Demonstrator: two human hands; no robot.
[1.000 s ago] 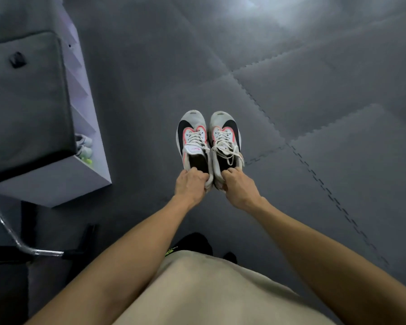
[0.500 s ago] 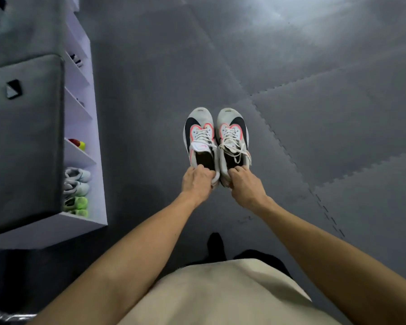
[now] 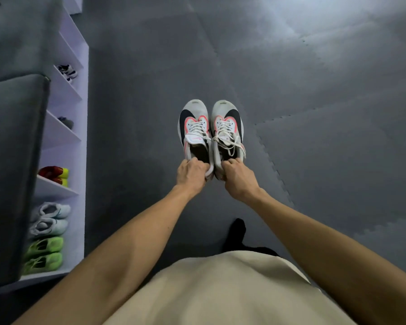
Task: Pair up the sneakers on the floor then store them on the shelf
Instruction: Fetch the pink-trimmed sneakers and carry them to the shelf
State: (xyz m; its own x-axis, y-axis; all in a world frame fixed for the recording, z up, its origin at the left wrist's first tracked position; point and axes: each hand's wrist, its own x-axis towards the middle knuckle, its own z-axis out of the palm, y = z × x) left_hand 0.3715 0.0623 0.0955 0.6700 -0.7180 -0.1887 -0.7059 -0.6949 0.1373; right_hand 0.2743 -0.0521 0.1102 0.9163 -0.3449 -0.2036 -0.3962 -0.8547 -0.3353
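Observation:
I hold a matching pair of white sneakers with black swooshes and pink trim, side by side, toes pointing away from me, above the grey floor. My left hand (image 3: 192,172) grips the heel of the left sneaker (image 3: 193,127). My right hand (image 3: 238,178) grips the heel of the right sneaker (image 3: 227,126), whose laces hang loose. The white shelf (image 3: 80,118) stands at the left, apart from the held pair.
On the shelf sit neon green sneakers (image 3: 43,254), pale grey-blue sneakers (image 3: 49,218), red-and-yellow shoes (image 3: 54,174) and a white-and-blue pair (image 3: 67,71) higher up. A grey padded block (image 3: 12,172) lies left of the shelf. The floor is grey foam mat (image 3: 314,113). My dark foot (image 3: 237,233) shows below.
The view has swung toward the shelf, so more compartments and stored shoes show. Both hands keep the same hold on the sneakers, carried slightly rightward in view.

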